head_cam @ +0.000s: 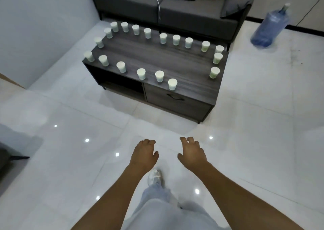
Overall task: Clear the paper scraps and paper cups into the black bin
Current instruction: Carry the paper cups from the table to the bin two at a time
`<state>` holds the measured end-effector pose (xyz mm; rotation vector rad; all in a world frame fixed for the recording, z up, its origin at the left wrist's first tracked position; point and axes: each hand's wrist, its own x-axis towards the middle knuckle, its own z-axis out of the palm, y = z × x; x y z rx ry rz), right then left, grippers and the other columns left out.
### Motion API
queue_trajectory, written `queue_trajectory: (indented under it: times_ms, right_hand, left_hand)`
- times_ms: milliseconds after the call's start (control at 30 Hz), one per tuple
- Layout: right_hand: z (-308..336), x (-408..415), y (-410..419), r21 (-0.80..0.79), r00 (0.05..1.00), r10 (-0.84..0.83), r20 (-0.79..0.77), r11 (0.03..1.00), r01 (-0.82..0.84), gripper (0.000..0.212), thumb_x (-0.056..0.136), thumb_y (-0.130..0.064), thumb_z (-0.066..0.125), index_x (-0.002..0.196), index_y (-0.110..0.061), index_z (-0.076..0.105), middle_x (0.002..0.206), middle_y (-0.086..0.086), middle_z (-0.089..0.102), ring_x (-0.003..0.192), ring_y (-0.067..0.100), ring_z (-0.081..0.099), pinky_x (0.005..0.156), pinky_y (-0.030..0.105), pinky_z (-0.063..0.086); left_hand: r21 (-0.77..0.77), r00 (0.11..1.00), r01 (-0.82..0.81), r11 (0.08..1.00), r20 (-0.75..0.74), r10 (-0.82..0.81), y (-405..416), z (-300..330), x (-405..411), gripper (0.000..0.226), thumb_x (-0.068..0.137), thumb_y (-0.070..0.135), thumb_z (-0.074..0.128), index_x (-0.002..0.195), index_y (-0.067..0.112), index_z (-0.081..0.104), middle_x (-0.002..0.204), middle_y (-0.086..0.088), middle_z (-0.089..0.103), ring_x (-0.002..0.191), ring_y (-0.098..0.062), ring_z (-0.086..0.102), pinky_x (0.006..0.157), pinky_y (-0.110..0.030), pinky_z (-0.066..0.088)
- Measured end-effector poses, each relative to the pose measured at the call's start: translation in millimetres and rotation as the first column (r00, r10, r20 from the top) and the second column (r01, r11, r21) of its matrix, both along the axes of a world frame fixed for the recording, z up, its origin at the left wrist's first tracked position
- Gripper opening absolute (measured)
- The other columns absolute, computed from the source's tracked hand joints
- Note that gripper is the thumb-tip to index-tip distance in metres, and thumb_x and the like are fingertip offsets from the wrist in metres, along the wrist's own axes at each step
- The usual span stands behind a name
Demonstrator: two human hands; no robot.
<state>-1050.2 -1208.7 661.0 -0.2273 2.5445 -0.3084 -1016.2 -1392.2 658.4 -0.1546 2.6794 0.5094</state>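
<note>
Bare left hand (143,155), right hand (192,155), outstretched, empty

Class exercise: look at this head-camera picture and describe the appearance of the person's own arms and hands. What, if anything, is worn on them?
Both forearms are bare to the bottom edge of the picture, with no sleeves in view. The left hand and the right hand wear no gloves; no watch or bracelet shows at either wrist. Whether any ring is worn is too blurred to tell.

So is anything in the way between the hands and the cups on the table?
Nothing visible. Only bare floor lies between the left hand, the right hand and the table. The cups stand along its edge, uncovered. Both hands are empty. No black bin is in view.
</note>
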Motion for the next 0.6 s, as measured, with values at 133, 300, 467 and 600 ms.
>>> queue_trajectory:
  times_ms: [133,300,467,600]
  right_hand:
    - [2.8,-61.9,-44.8,-0.02,0.999,-0.035,-0.008,0.999,0.035,0.058,0.092,-0.027,0.053,0.144,-0.019,0.029,0.144,0.008,0.034,0.123,0.028,0.042,0.096,0.038,0.045]
    - [0.6,-129.2,-74.3,-0.018,0.997,-0.066,0.03,0.998,0.067,0.06,0.093,-0.027,0.055,0.146,-0.02,0.027,0.146,0.008,0.032,0.126,0.027,0.04,0.097,0.037,0.044]
    - [-11.0,-211.5,-86.8,-0.019,0.995,-0.093,0.046,0.995,0.094,0.06,0.094,-0.03,0.056,0.146,-0.022,0.026,0.145,0.006,0.034,0.127,0.026,0.04,0.1,0.036,0.042]
    - [-25.6,-290.6,-91.2,-0.02,0.991,-0.122,0.062,0.992,0.123,0.061,0.095,-0.028,0.053,0.147,-0.02,0.023,0.146,0.008,0.031,0.129,0.028,0.037,0.102,0.04,0.041]
  left_hand:
    - [-0.031,0.999,0.041,0.999,0.002,-0.041,-48.6,2.0,-70.8,0.047,0.097,0.032,0.045,0.14,0.014,0.039,0.135,-0.004,0.047,0.126,-0.02,0.041,0.102,-0.026,0.035]
    - [-0.026,0.998,0.061,0.998,0.029,-0.06,-81.8,2.3,-147.0,0.047,0.096,0.03,0.046,0.14,0.013,0.039,0.134,-0.005,0.048,0.125,-0.021,0.041,0.102,-0.028,0.037]
    - [-0.022,0.997,0.074,0.997,0.022,-0.073,-95.9,-5.9,-234.9,0.047,0.096,0.03,0.047,0.14,0.013,0.04,0.136,-0.005,0.047,0.126,-0.021,0.04,0.103,-0.029,0.037]
    - [-0.02,0.996,0.086,0.996,0.035,-0.086,-99.0,-17.3,-317.4,0.047,0.096,0.029,0.047,0.139,0.013,0.039,0.137,-0.006,0.047,0.127,-0.021,0.039,0.104,-0.03,0.037]
